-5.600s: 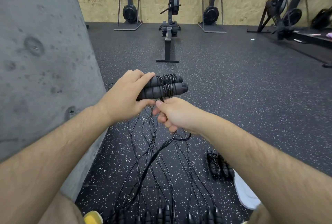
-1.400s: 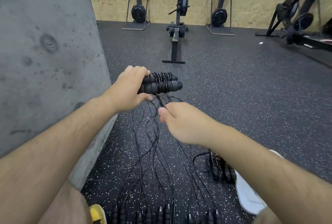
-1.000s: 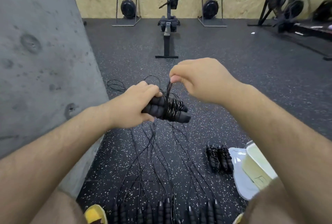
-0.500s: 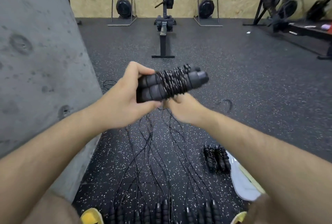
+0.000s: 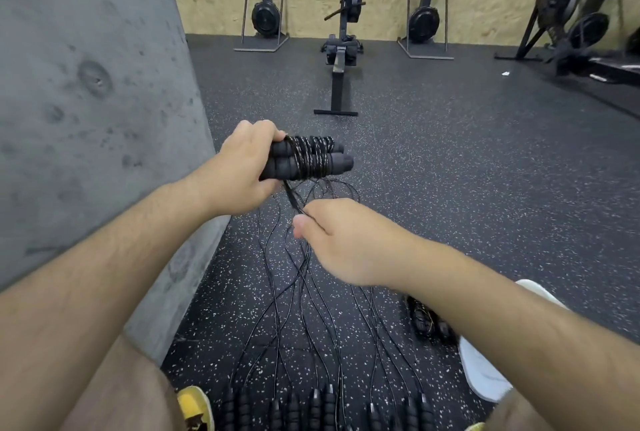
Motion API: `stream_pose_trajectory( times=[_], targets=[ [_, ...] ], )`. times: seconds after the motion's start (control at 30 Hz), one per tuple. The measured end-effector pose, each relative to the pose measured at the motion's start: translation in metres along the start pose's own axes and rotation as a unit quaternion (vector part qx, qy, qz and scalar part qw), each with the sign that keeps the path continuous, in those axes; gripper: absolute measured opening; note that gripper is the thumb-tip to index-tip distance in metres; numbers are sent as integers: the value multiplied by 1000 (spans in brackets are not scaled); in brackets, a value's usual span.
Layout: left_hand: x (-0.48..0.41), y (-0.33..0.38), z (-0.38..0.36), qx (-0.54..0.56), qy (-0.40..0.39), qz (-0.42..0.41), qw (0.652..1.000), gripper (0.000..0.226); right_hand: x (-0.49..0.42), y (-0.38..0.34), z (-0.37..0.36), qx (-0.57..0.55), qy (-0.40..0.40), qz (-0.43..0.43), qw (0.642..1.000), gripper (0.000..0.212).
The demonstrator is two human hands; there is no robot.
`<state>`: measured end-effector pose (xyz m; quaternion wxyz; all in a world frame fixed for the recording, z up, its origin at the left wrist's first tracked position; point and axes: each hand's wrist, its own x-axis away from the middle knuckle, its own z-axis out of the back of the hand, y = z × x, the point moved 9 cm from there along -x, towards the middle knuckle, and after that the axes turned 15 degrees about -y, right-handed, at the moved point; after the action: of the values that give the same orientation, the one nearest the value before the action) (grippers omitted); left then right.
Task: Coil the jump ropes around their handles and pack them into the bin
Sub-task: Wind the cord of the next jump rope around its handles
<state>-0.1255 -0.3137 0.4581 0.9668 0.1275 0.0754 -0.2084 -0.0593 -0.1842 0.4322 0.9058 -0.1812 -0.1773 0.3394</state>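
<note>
**Rope tail hangs below the handles, in my right hand**

My left hand (image 5: 247, 162) grips the paired handles (image 5: 337, 164) at their left end, fingers curled round them. Their long axis runs across my view, free ends pointing right, with the coil (image 5: 310, 157) wound round the middle. The loose tail (image 5: 293, 200) leaves the underside of the coil and slants down to my right hand (image 5: 349, 243), which pinches it just below the handles and nearer to me. I judge the next turn must carry the tail up and over, across that axis, the right hand doing the winding. The other ropes (image 5: 287, 292) lie on the floor, and a finished bundle (image 5: 424, 321) sits beside what I take for the white bin (image 5: 481, 371), partly hidden by my right forearm.
</note>
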Motion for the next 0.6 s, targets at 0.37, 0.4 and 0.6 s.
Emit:
stream_pose_trajectory(
  times=[0.37,0.4,0.6],
  targets=[
    [4,37,-41,-68,-96,-85,989,50,26,-2,62,309,116,84,940,29],
    [6,42,-43,-64,-101,-90,989,50,24,4,67,306,133,101,937,28],
    [9,69,-44,-11,-126,-118,985,48,12,35,93,307,221,133,916,35]
  ],
)
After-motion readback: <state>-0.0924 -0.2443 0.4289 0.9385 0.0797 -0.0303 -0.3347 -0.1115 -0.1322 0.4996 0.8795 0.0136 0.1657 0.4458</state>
